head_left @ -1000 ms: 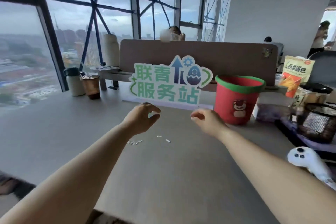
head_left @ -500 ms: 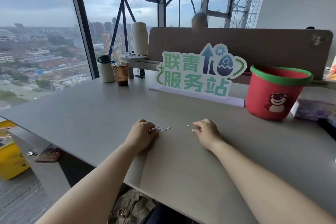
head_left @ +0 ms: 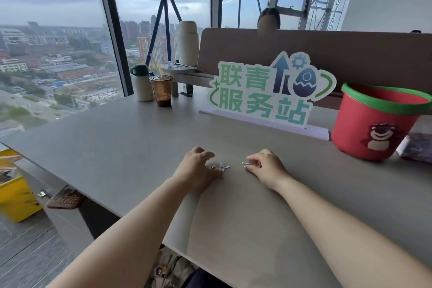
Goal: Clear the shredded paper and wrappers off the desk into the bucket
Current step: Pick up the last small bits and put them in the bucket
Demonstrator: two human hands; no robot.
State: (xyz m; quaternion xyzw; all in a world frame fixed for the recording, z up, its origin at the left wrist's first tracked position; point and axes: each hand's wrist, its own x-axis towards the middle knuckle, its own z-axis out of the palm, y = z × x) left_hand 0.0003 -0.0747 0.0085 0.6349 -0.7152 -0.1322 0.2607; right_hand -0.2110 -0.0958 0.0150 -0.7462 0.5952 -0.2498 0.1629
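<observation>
A small pile of white paper shreds (head_left: 221, 167) lies on the grey desk (head_left: 131, 147), a little in from its near edge. My left hand (head_left: 198, 168) rests on the desk with its fingers and thumb curled round the left side of that pile. A single shred (head_left: 245, 163) sits just right of the pile, and my right hand (head_left: 266, 167) pinches it between curled fingertips. The red bucket (head_left: 374, 128), with a green rim and a bear picture, stands upright at the far right, well apart from both hands.
A white and green sign (head_left: 268, 93) stands behind my hands, with a brown divider (head_left: 327, 54) behind it. A brown cup (head_left: 161, 91) and white flask (head_left: 143, 84) stand at the back left. A dark packet (head_left: 418, 147) lies right of the bucket. The desk's edge drops off at the left.
Both hands have come down from the air onto the desk. The left hand has closed in on the pile and the right hand has reached the loose shred. The camera turned left.
</observation>
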